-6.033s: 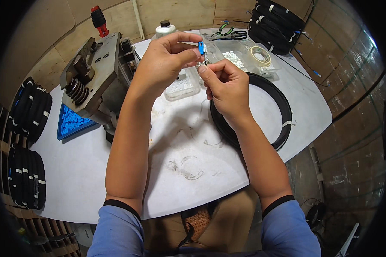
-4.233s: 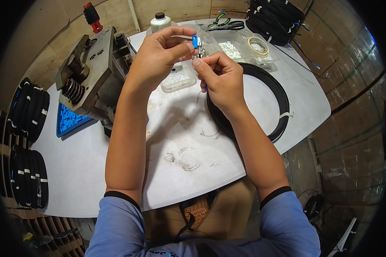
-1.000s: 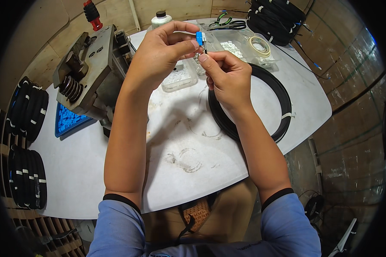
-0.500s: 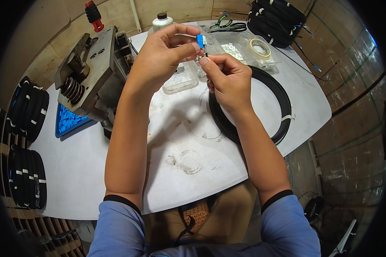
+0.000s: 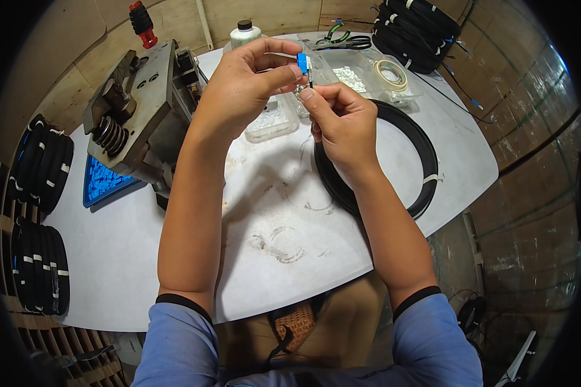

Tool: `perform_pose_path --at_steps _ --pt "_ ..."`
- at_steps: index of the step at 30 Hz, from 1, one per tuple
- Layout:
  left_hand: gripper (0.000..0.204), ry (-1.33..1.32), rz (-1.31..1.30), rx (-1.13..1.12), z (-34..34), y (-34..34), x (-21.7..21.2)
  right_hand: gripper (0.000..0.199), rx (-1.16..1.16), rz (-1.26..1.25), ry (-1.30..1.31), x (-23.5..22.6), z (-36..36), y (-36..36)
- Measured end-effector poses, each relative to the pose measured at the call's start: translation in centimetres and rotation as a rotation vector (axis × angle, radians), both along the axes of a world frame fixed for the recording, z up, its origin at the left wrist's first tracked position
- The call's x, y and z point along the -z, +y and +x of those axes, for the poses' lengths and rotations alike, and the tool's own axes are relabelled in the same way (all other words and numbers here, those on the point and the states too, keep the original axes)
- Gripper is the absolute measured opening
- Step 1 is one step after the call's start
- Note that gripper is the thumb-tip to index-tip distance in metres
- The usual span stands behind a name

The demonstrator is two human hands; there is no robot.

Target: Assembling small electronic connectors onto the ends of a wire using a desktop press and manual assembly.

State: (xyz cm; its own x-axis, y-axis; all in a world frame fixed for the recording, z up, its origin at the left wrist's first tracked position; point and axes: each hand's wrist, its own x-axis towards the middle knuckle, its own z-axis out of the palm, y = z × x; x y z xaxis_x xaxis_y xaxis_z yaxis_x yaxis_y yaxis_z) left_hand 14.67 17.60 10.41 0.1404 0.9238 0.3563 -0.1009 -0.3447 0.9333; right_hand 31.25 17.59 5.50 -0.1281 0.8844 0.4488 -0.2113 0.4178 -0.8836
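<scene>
My left hand [image 5: 255,74] pinches a small blue connector [image 5: 302,62] with a white part on its right side, held up above the far part of the table. Just below and to the right, my right hand [image 5: 345,119] is closed on the end of a thin black cable [image 5: 310,82]. The cable's tip meets the connector's white part; how far it goes in is too small to tell. Under my right forearm lies a coil of black cable [image 5: 429,158], bound with white tape.
At the left stands a metal press [image 5: 135,103], with a blue tray [image 5: 113,184] of blue connectors beside it. Clear bins [image 5: 271,132] of small white parts, a tape roll [image 5: 390,74], pliers [image 5: 336,35], scissors [image 5: 355,42] and a bottle [image 5: 244,32] sit at the back. More cable coils [image 5: 416,32] flank the table.
Very little differs. My right hand has shifted slightly down and left, with the cable still in its fingers; my left hand keeps its hold on the connector.
</scene>
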Motion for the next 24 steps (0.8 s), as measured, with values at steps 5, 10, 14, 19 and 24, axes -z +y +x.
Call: perform_pose_path --at_steps 5,10,14,19,24 --pt "0.035 0.000 -0.013 -0.011 0.04 0.02 0.02 0.014 -0.010 -0.011 -0.010 0.10 -0.02 0.00" --pt "0.035 -0.016 -0.013 0.006 0.00 -0.05 0.01 0.013 -0.007 0.005 0.002 0.09 -0.07 -0.04" --pt "0.035 -0.011 -0.032 -0.011 0.13 -0.12 -0.14 0.013 -0.015 0.000 0.012 0.04 -0.08 -0.01" --pt "0.034 -0.014 -0.023 0.001 0.13 0.01 -0.03 0.013 -0.011 0.002 -0.003 0.00 0.00 -0.01" --pt "0.033 -0.015 -0.028 -0.002 0.13 -0.17 -0.05 0.013 -0.020 0.007 0.011 0.05 -0.03 -0.03"
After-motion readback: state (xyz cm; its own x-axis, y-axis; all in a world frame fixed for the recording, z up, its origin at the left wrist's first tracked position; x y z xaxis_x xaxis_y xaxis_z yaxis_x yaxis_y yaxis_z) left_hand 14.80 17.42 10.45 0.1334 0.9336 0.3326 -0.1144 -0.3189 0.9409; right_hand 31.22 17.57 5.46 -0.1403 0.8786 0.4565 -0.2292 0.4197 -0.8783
